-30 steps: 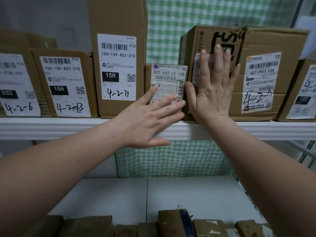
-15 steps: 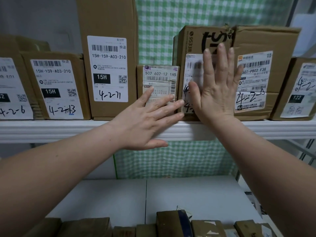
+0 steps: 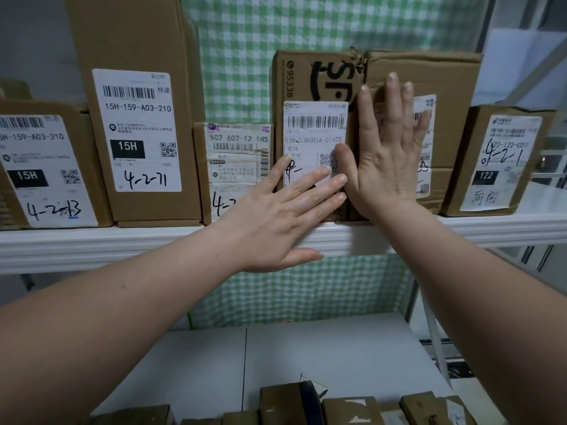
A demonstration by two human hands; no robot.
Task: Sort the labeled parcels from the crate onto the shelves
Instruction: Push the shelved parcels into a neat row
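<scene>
Cardboard parcels with white labels stand in a row on the white upper shelf (image 3: pixel 92 243). My left hand (image 3: pixel 285 210) lies flat, fingers straight, on the lower front of the parcel labeled 538GDSA-074 (image 3: pixel 306 84). My right hand (image 3: pixel 386 154) presses flat with spread fingers on the wide brown parcel (image 3: pixel 445 72) just right of it, covering part of that label. A small parcel labeled 502 602-12 (image 3: pixel 236 154) stands directly left of my left hand. Several more parcels (image 3: pixel 349 409) lie at the bottom edge of the view.
A tall 15H parcel marked 4-2-71 (image 3: pixel 138 130) and another 15H parcel (image 3: pixel 46 170) fill the shelf's left. A parcel numbered 122 (image 3: pixel 503 157) stands at the right end. Green checked cloth (image 3: pixel 276 32) hangs behind. A white lower shelf (image 3: pixel 306 357) lies below.
Both hands have slid to the right along the parcel fronts. The 538GDSA-074 label, covered a second ago by my right hand, now shows, and the small parcel's face is mostly uncovered.
</scene>
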